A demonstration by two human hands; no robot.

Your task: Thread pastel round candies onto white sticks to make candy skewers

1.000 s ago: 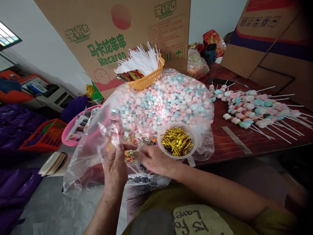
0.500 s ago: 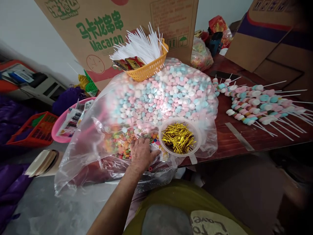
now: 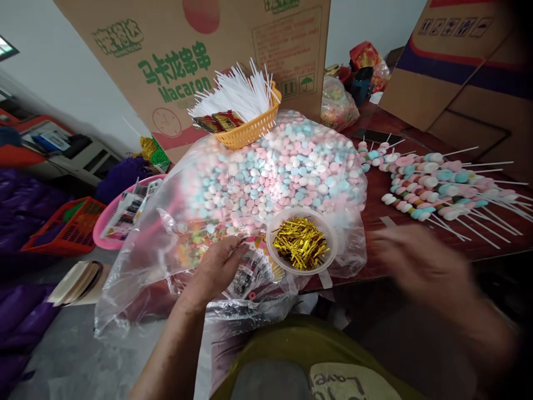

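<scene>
My left hand [image 3: 219,264] is closed, thumb against fingers, on the upper edge of a clear printed plastic packaging bag [image 3: 246,273] with coloured dots and a dark label. Beside it stands a round plastic bowl [image 3: 272,253] of gold twist ties [image 3: 300,243]. Under and behind are small coloured ring candies [image 3: 195,241] and a heap of pastel marshmallows [image 3: 270,172] on a large clear plastic sheet or bag [image 3: 137,278]. My right hand [image 3: 428,272] is smeared by motion over the table's front edge, below the marshmallow skewers [image 3: 441,183]; its fingers cannot be made out.
A yellow basket [image 3: 254,129] of white sticks [image 3: 235,91] stands behind the marshmallows, against a large cardboard box [image 3: 233,33]. Another carton [image 3: 453,83] is at the right on the red table [image 3: 366,261]. A pink basin [image 3: 104,225] and orange basket [image 3: 62,239] are at left.
My left hand has moved slightly left, and more of the printed bag now shows beside its fingers. My right hand has come into view from the right. The view has tilted up slightly.
</scene>
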